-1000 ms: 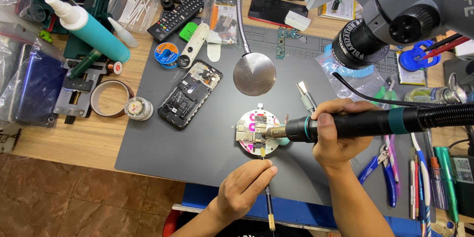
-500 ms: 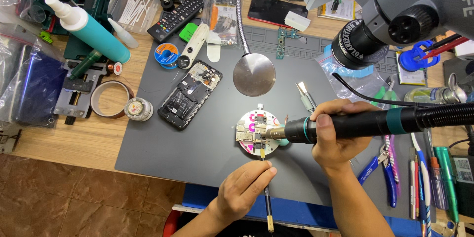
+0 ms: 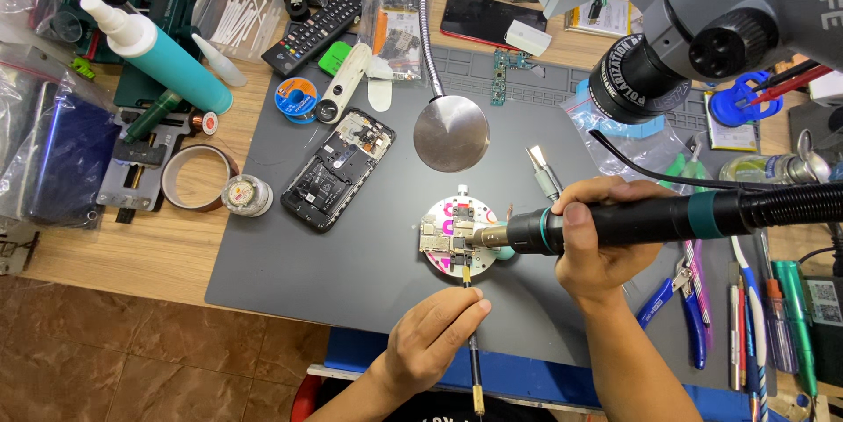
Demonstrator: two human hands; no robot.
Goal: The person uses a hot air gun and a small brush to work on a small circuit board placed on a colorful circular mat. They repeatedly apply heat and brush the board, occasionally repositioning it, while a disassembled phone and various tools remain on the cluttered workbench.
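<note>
- Nothing has shifted since a second ago: both my hands hold the same pose, so the heating and probing on the board goes on steadily.
- My left hand (image 3: 435, 339) sits at the near edge of the grey mat (image 3: 351, 255) on the table, fingers pinched around a thin probe tool (image 3: 470, 317). Its long axis runs toward and away from me, tip on the small circuit board (image 3: 443, 238) on its round holder (image 3: 457, 238).
- My right hand (image 3: 597, 251) wraps its fingers shut around the black hot-air handle (image 3: 632, 220). It lies left-right, nozzle pointing left, just over the board.
</note>
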